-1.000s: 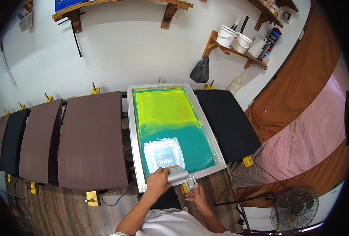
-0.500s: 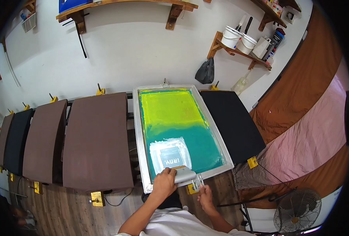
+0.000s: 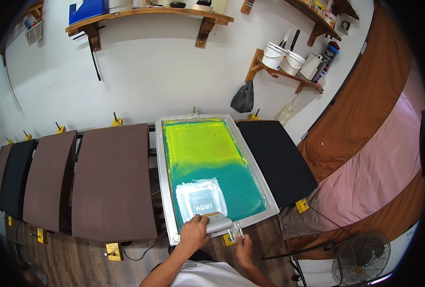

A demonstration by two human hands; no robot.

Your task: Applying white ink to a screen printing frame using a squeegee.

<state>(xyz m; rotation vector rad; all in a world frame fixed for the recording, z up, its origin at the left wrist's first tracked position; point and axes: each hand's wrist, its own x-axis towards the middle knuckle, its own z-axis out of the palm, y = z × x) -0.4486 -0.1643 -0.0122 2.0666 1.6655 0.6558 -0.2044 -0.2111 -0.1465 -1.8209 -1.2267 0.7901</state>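
A silk screen [image 3: 212, 182] in a pale metal frame lies in front of me, its mesh yellow-green at the far part and teal nearer. White ink [image 3: 214, 190] surrounds a small lettered design at the near left of the mesh. My left hand [image 3: 194, 233] is closed on a squeegee [image 3: 218, 223], which rests at the near end of the screen beside the ink. By the frame's near edge, my right hand [image 3: 244, 250] has its fingers curled at a small metal bracket [image 3: 235, 230]. The fingers' undersides are hidden.
Brown-covered boards [image 3: 112, 184] stand in a row to the left, and a black board [image 3: 275, 160] to the right. Yellow clamps [image 3: 114, 252] stick out along their edges. A wire fan [image 3: 361, 258] stands at lower right. White buckets [image 3: 273, 55] sit on a wall shelf.
The whole scene has shifted down and slightly left in the picture. Both hands stay at the screen's near edge, with the squeegee in almost the same spot on it.
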